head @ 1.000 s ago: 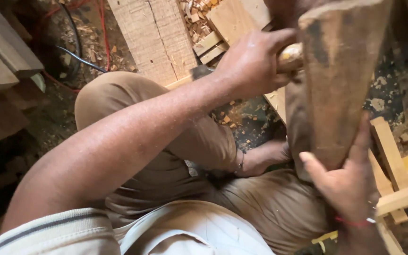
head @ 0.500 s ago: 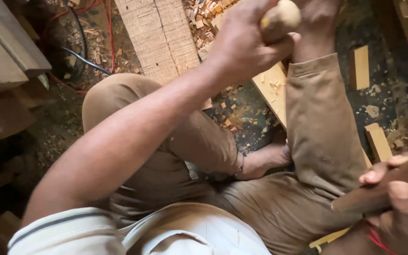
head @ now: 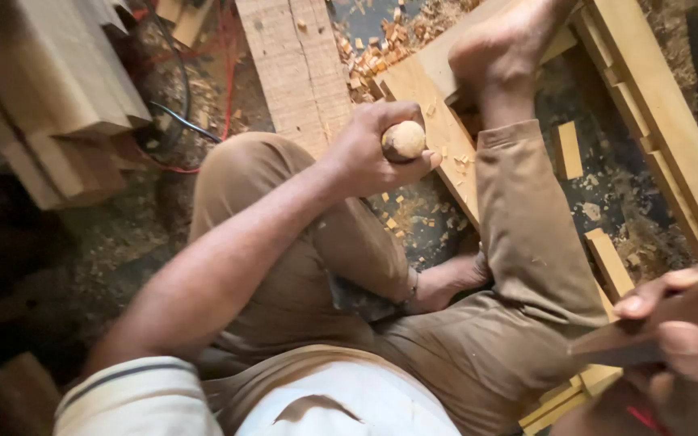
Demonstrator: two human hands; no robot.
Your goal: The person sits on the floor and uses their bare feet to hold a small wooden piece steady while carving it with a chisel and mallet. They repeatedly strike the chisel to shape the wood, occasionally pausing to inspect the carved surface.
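Person seated on a floor [head: 607,194] littered with wood chips, one foot [head: 502,48] pressing a plank [head: 426,121] down, apparently to steady it. Left hand [head: 373,149] wrapped tight round a round-topped tool handle [head: 403,140] above the plank. Right hand [head: 672,339] grips a wooden block [head: 648,335] at lower right.

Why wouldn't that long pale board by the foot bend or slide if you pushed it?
The pale board looks thick and solid, so it is probably stiff and fairly heavy. A bare foot rests on it, so it likely stays put. Its flat face cannot roll.
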